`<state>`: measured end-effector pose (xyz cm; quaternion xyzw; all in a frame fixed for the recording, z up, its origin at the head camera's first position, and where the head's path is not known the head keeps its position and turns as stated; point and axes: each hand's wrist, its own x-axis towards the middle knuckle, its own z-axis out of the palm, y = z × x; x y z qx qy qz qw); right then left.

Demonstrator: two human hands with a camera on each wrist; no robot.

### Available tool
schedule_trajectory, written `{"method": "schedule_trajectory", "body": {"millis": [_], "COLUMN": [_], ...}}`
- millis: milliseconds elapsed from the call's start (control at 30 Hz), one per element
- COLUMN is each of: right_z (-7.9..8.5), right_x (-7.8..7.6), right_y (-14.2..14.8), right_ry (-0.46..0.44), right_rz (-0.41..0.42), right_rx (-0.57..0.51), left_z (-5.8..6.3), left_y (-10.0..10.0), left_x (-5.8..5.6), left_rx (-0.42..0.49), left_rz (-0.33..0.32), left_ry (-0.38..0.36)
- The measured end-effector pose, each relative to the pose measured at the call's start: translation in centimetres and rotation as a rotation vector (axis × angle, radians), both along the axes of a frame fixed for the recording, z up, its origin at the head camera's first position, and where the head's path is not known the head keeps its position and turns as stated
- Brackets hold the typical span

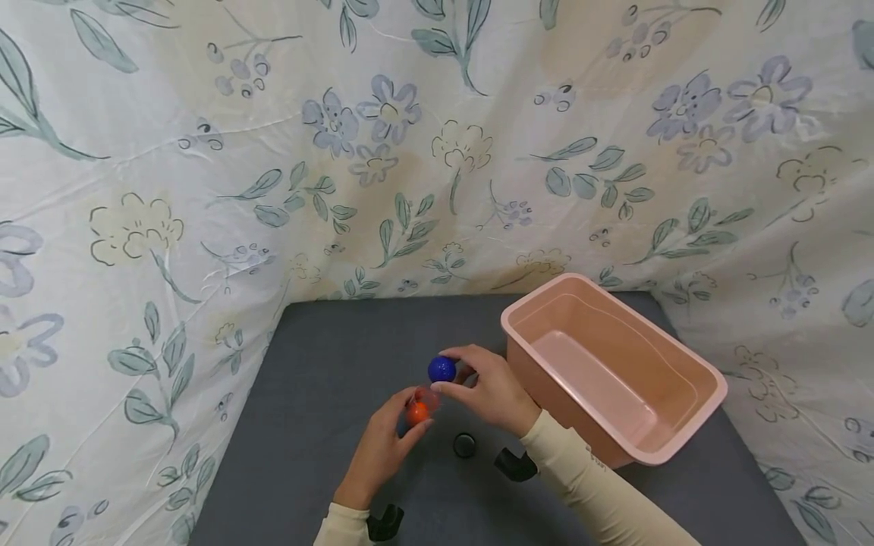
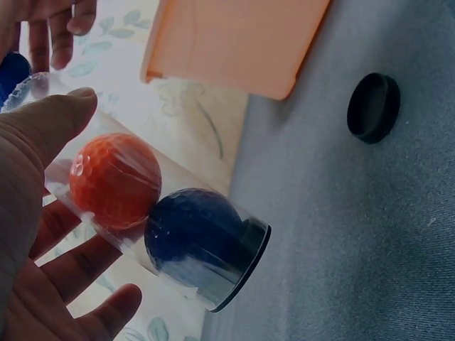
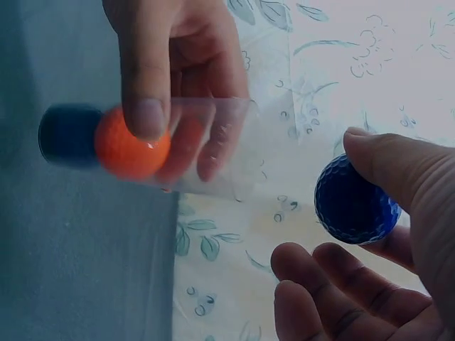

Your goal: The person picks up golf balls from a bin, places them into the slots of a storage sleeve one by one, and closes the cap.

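Observation:
A clear plastic tube is gripped by my left hand, thumb on one side and fingers on the other. Inside it sit an orange golf ball and, at the black-capped end, a dark blue golf ball. My right hand pinches another blue golf ball between thumb and fingers, close to the tube's uncapped end but apart from it. On the table below the hands lies a round black cap.
A pink plastic bin stands on the right of the dark grey table, beside my right forearm. It holds nothing that I can see. Floral cloth hangs behind and around the table.

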<state>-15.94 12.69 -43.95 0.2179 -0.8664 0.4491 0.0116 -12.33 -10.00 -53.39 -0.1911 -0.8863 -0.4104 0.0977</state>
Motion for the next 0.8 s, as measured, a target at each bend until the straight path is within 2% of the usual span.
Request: {"method": "schedule_trajectory", "body": {"millis": [400, 800], "right_z": [-1.8, -3.2], "right_x": [0.8, 1.2], "right_y": [-1.3, -2.1], "right_ry": [-0.069, -0.118], "right_rz": [0.003, 0.023], "right_rx": [-0.078, -0.043], "left_z": [0.1, 0.2], "left_y": [0.1, 0.1], "left_x": [0.1, 0.0], "left_rx": [-0.004, 0.002], "left_rz": [0.013, 0.024], "left_ry": [-0.008, 0.058]}}
